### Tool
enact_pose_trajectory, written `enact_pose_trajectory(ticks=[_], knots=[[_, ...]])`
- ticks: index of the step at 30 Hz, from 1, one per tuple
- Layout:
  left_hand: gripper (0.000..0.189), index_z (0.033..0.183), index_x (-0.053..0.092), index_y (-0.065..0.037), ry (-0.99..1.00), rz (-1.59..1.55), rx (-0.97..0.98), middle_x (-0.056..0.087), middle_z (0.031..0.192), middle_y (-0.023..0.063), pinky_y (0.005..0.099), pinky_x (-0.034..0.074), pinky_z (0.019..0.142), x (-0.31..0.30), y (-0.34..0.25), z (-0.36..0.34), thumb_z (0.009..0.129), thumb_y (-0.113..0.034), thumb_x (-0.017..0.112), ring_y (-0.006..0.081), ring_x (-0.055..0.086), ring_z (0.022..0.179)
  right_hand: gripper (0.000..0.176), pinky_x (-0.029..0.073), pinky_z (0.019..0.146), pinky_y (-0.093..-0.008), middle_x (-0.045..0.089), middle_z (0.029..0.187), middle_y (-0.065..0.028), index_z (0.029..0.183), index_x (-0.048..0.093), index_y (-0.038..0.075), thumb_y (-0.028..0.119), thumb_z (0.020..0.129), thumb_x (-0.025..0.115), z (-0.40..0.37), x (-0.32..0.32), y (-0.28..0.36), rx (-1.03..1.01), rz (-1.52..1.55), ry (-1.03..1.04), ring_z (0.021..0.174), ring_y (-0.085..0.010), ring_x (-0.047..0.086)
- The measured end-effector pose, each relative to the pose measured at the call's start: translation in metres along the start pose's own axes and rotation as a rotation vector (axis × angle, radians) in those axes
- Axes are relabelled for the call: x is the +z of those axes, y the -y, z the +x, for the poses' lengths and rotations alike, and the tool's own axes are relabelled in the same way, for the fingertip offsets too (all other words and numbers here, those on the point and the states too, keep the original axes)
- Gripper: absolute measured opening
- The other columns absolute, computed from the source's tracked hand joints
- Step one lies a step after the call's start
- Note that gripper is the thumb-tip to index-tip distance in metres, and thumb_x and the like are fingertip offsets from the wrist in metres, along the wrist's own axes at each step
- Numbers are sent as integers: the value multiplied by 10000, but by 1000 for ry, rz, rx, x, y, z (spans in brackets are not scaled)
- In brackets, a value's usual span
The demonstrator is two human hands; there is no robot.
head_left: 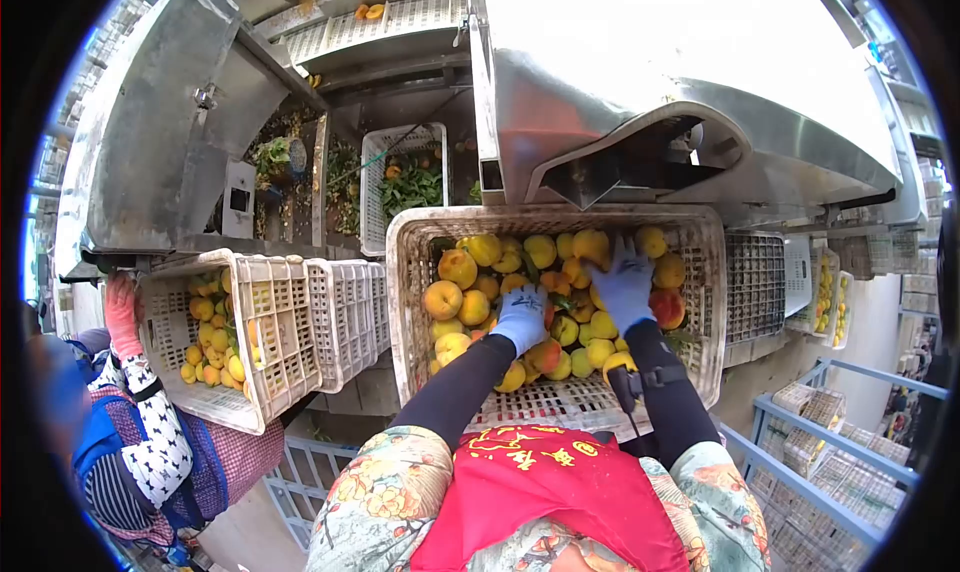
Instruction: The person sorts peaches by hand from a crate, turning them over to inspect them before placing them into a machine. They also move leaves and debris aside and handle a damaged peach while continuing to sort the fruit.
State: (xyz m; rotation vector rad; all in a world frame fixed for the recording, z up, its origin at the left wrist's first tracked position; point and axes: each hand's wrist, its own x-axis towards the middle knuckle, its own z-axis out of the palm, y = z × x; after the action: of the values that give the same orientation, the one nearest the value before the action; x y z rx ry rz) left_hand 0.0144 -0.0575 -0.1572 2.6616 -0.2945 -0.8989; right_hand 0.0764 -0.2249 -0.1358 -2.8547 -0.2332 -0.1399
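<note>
A pale plastic crate point(404, 302) full of yellow-orange fruit that looks like peaches stands in front of me. Both of my hands wear light blue-grey gloves and are down among the fruit. My left hand point(521, 318) lies over several peaches near the middle, its fingers loosely extended and the tips partly hidden between fruits. Farther to the right, my right hand point(624, 287) has its fingers spread, touching fruit beside a large peach point(590, 246). Neither hand has a peach lifted out. Redder fruit point(667, 308) sits right of my right wrist.
A metal machine with a chute opening point(640, 157) overhangs the crate's far side. Behind stands a crate with leaves point(410, 184). At left, a co-worker's pink-gloved hand point(123, 312) touches a tilted fruit crate point(290, 322). A blue metal rail point(815, 472) runs at lower right.
</note>
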Motion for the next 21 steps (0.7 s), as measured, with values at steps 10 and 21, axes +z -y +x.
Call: enact_pose_trajectory(ticks=[10, 21], knots=[[506, 1114, 623, -66, -161, -1583, -173, 635, 1029, 35, 247, 507, 677, -33, 17, -38, 768, -398, 784, 99, 603, 916, 864, 270, 1067, -563, 374, 1465, -213, 1452, 353, 39, 571, 812, 583, 22, 26, -22, -279, -777, 562, 1340, -417, 339], [816, 1302, 513, -124, 264, -2612, 412, 542, 1307, 127, 624, 338, 1051, -49, -17, -67, 723, -675, 675, 352, 480, 1231, 879, 381, 1061, -373, 454, 1410, -167, 1426, 391, 63, 213, 670, 815, -8, -100, 46, -125, 861, 183, 1271, -311, 478]])
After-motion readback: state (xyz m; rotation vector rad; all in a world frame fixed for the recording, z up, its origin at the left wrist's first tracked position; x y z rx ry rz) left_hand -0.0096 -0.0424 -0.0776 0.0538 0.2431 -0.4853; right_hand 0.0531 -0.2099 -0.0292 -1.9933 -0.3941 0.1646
